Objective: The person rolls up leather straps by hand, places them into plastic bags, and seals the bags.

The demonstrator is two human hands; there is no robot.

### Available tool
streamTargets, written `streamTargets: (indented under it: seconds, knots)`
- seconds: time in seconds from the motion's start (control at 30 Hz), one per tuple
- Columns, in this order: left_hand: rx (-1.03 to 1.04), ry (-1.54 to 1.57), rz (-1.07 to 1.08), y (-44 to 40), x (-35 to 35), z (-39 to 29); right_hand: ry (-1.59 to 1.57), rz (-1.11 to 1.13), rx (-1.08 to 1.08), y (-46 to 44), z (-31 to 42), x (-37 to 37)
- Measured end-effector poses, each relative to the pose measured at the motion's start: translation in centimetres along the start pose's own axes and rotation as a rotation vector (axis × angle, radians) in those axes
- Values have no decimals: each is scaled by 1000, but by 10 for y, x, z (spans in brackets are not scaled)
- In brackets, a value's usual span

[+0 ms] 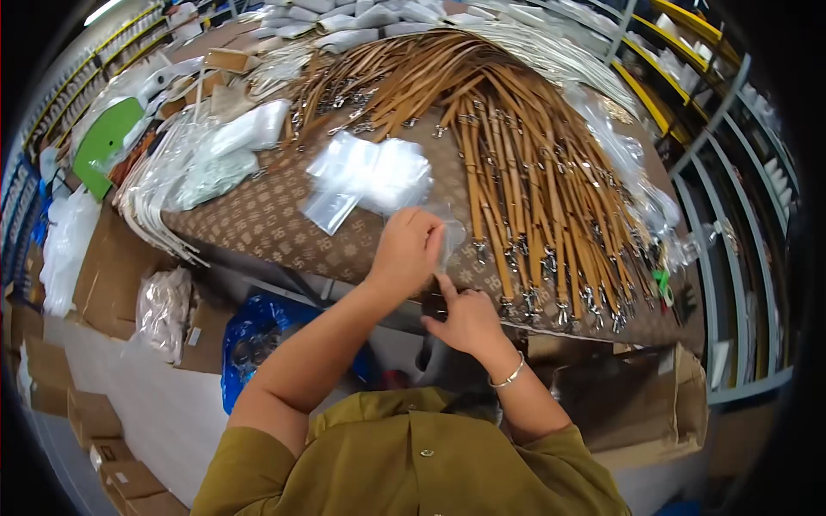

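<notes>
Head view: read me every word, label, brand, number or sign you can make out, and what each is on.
No text can be read for certain.
Table cover: repeating letter-like motifs, too small to read.
Cardboard boxes at lower left: pale labels, too small and blurred.
Clear bag at the left hand: no print visible.

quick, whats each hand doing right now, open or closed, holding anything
Left hand: closed, pinching a clear plastic bag.
Right hand: index finger out near the bag; whether it grips anything cannot be told.
</notes>
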State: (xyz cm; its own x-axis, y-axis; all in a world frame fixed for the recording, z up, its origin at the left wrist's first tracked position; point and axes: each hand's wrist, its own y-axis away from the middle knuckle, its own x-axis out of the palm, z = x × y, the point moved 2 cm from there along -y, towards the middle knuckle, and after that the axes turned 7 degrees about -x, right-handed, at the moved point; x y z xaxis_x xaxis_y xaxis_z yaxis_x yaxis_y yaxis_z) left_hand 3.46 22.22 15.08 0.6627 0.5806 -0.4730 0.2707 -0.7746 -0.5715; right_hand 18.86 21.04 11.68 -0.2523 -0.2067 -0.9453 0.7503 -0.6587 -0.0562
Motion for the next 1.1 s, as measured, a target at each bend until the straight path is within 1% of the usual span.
streamTargets:
  seconds: [0.03,0.07,0.1,0.17,0.2,0.23,0.3,0.33,0.37,0.43,0.47,0.5,0.57,0.6,0.63,0.7,0.73,0.8,0.83,0.87,0.9,0.97,1.0,1.03,1.1]
  knots:
    - [74,-33,-29,-4,-2,-3,-17,59,1,-1,1,-6]
    - [87,-28,-35,-5,-2,-4,-35,114,-7,-3,1,-12]
    - [81,-36,18,-1,-3,-2,-28,101,-11,-1,0,-19]
    - [49,-59,125,10,-3,3,-382,-173,-41,13,-6,-33]
    - [40,-59,127,13,-4,0,-564,-300,-45,20,-7,-38]
    - [-79,5,175,19,-4,-2,-567,-292,-33,22,-5,-39]
    - [-296,134,272,23,0,-10,-252,-383,10,12,0,-50]
    - [-285,139,276,23,2,-13,-88,-432,27,8,3,-54]
    - [-248,119,304,25,4,-15,-82,-440,28,5,5,-51]
    - [-191,74,350,30,4,-16,-46,-428,-41,-7,7,-28]
    - [-195,73,345,31,1,-17,-31,-418,-78,-10,7,-20]
    - [-40,72,283,31,-4,-22,-32,-415,-84,-11,6,-17]
    - [272,68,159,32,-13,-32,-66,-585,-66,-10,0,-18]
    - [269,68,154,37,-19,-32,-83,-669,-56,-9,-2,-19]
    - [-12,93,192,47,-27,-26,-81,-667,-61,-7,-1,-22]
    - [-570,141,267,65,-38,-11,-187,-650,-30,0,6,-32]
    - [-578,141,264,66,-35,-11,-244,-632,-14,3,9,-33]
    - [-847,1068,305,73,-15,-10,-254,-596,-64,6,25,-26]
    - [-935,1543,304,75,-8,-11,-260,-576,-107,5,34,-22]
    - [-937,1543,292,78,-5,-9,-267,-557,-146,5,40,-19]
    - [-967,1617,313,82,-1,-9,-269,-552,-150,5,42,-18]
    - [-1015,1771,365,87,7,-11,-245,-613,-172,4,42,-18]
    - [-1014,1771,369,87,7,-12,-234,-647,-178,4,42,-19]
    - [-1030,1769,323,88,7,-13,-234,-650,-176,4,42,-22]
    - [-1061,1763,225,89,5,-13,-346,-515,-285,7,43,-31]
